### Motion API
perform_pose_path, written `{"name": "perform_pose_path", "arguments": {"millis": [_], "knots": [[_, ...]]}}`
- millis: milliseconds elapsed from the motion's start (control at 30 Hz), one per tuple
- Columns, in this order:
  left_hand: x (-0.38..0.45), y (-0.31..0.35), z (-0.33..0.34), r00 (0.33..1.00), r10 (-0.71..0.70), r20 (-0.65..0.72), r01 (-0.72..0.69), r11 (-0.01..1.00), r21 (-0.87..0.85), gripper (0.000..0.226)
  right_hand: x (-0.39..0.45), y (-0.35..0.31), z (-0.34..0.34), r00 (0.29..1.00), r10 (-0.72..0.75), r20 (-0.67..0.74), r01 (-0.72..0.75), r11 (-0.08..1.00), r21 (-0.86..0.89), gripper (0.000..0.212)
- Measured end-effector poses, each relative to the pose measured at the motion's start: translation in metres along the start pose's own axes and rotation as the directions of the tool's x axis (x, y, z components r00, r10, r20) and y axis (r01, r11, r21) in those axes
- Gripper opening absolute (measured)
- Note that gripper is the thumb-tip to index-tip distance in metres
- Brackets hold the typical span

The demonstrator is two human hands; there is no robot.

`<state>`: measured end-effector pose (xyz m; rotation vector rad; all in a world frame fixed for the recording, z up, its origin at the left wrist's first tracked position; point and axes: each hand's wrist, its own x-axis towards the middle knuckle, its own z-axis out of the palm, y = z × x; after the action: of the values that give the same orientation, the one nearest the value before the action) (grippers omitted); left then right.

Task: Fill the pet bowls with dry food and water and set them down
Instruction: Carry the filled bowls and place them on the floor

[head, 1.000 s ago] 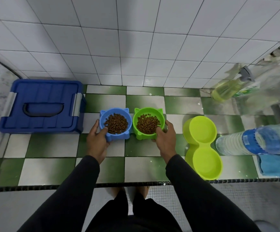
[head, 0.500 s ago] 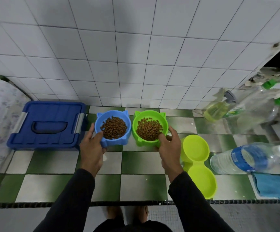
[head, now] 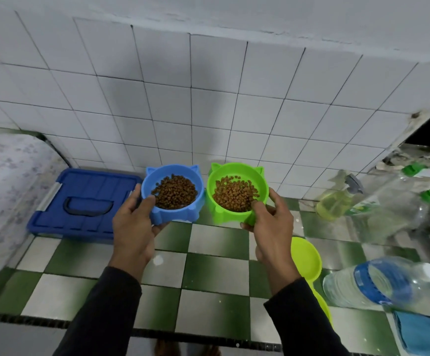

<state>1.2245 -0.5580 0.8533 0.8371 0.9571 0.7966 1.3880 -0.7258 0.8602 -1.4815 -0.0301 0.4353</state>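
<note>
A blue box [head: 85, 201] with a lid sits at 9 o'clock. A spray bottle [head: 336, 202] lies at 3 o'clock. A blue cloth [head: 424, 332] is at 4 o'clock.

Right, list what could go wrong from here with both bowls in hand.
1. The left hand holds the blue bowl and the right hand the green bowl by the near rim only; a tilt could spill the kibble.
2. The two bowls sit almost rim to rim, so they may knock together.
3. The yellow-green double bowl and the water bottle crowd the right side when setting down.

Long dark sleeves [head: 111, 312] to wrists; left hand [head: 131, 227], right hand [head: 273, 227] bare, ungloved.
</note>
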Motion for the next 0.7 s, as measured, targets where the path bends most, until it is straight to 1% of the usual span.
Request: {"name": "perform_pose_path", "arguments": {"millis": [133, 367, 533, 633, 700], "knots": [[-0.007, 0.007, -0.001, 0.999, 0.016, -0.028, -0.017, 0.999, -0.048, 0.046, 0.0, -0.011, 0.002, 0.999, -0.016, 0.029, 0.015, 1.0, 0.016, 0.044], [-0.016, 0.02, -0.019, 0.995, 0.034, -0.098, -0.045, 0.993, -0.112, 0.045, -0.006, -0.027, 0.019, 0.993, -0.067, 0.094, 0.067, 0.998, 0.006, 0.046], [-0.024, 0.037, -0.045, 0.986, 0.075, -0.15, -0.1, 0.981, -0.167, 0.049, -0.023, -0.03, 0.045, 0.982, -0.082, 0.17, 0.086, 0.996, -0.018, 0.048], [-0.032, 0.05, -0.068, 0.978, 0.105, -0.178, -0.135, 0.977, -0.165, 0.051, -0.039, -0.03, 0.066, 0.974, -0.07, 0.214, 0.072, 0.997, -0.002, 0.046], [-0.037, 0.059, -0.086, 0.973, 0.119, -0.199, -0.152, 0.975, -0.162, 0.048, -0.052, -0.028, 0.082, 0.965, -0.064, 0.255, 0.066, 0.998, 0.0, 0.045]]}}
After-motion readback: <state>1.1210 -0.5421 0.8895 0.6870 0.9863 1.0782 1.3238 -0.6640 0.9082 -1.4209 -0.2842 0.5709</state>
